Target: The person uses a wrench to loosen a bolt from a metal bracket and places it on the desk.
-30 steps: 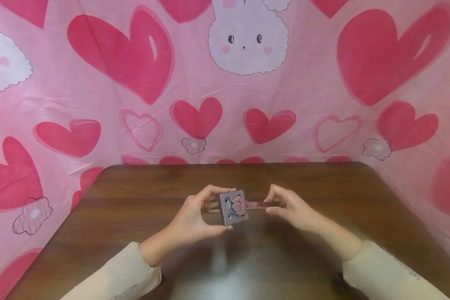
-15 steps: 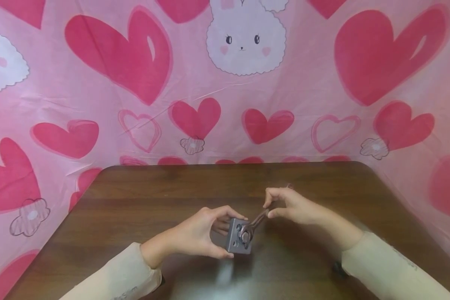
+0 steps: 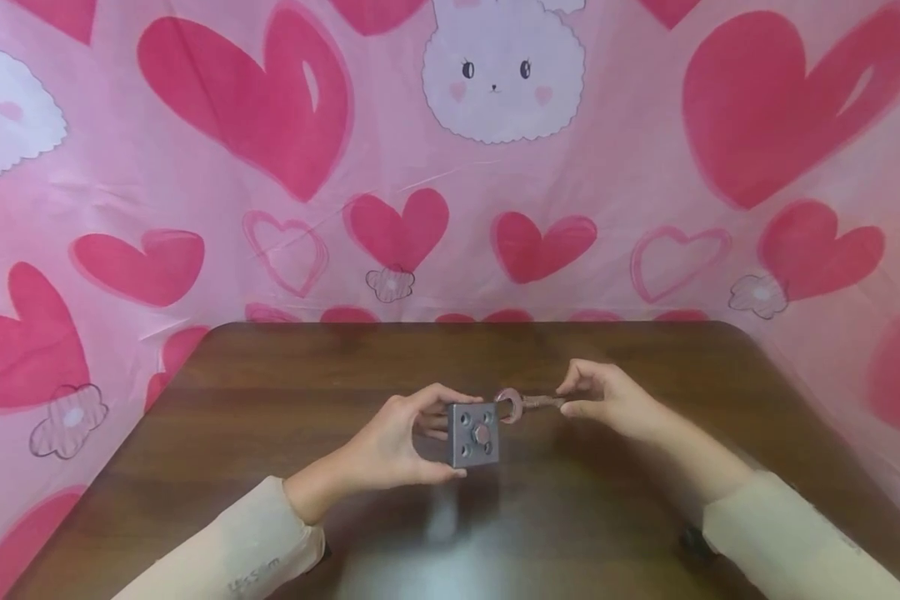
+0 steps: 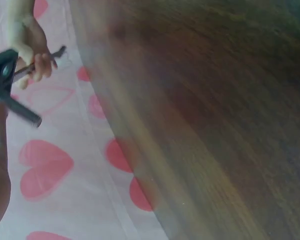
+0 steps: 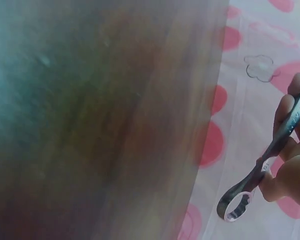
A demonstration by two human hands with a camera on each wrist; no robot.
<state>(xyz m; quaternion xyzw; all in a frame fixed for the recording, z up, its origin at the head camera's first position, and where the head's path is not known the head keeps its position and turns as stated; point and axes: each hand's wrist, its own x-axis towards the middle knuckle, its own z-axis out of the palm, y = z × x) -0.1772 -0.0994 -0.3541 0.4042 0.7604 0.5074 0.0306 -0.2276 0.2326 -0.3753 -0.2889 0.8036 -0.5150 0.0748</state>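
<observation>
My left hand (image 3: 393, 442) grips a square grey metal plate (image 3: 471, 415) by its top and bottom edges, above the table. The plate has holes near its corners, and a hex bolt head (image 3: 482, 434) stands out at its centre. On the far side, the bolt's shank (image 4: 22, 111) sticks out in the left wrist view. My right hand (image 3: 615, 400) pinches a wrench (image 3: 537, 402) by the handle. Its ring end (image 5: 222, 207) points toward the plate and is off the bolt head, near the plate's upper right corner. Whether ring and plate touch, I cannot tell.
Below both hands is a dark wooden table (image 3: 307, 367). Behind it hangs a pink cloth (image 3: 465, 183) printed with hearts and a bunny face. A small dark object (image 3: 696, 543), too unclear to name, shows beside the right sleeve.
Half a second ago the wrench's ring was around the bolt head with the handle slanting up; now it is off, to the right. The plate has risen and turned to show its face more.
</observation>
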